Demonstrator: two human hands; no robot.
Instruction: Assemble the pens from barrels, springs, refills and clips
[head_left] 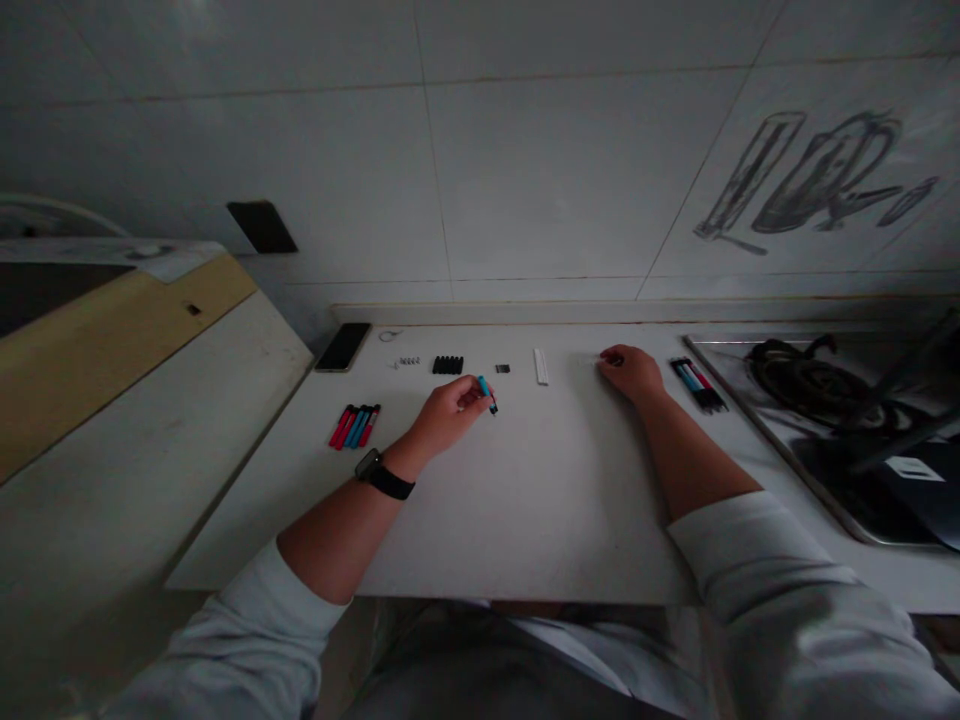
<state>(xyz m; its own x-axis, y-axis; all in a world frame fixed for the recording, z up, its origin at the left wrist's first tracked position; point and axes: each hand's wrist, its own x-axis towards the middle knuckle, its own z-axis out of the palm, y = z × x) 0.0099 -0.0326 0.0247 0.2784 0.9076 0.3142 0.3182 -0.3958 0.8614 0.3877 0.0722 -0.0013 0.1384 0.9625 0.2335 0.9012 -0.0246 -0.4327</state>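
My left hand point(450, 410) is closed on a blue pen barrel point(484, 388) with a dark end, tilted above the middle of the table. My right hand point(634, 372) rests at the back right with its fingers pinched together near the surface. Faint clear bits lie beside those fingertips, and whatever is between them is too small to make out. Between the hands lie white sticks point(541, 367) and a small group of black pieces point(502, 369). Behind my left hand is a row of black pen parts point(448, 365). Red and blue pen barrels point(355, 427) lie left of it.
Small springs point(409, 361), a ring point(389, 336) and a phone point(343, 347) lie along the back left of the white table point(525, 520). Several pens point(697, 386) are right of my right forearm. A metal-rimmed stove point(772, 440) borders the right; a pale cabinet point(150, 420) stands left.
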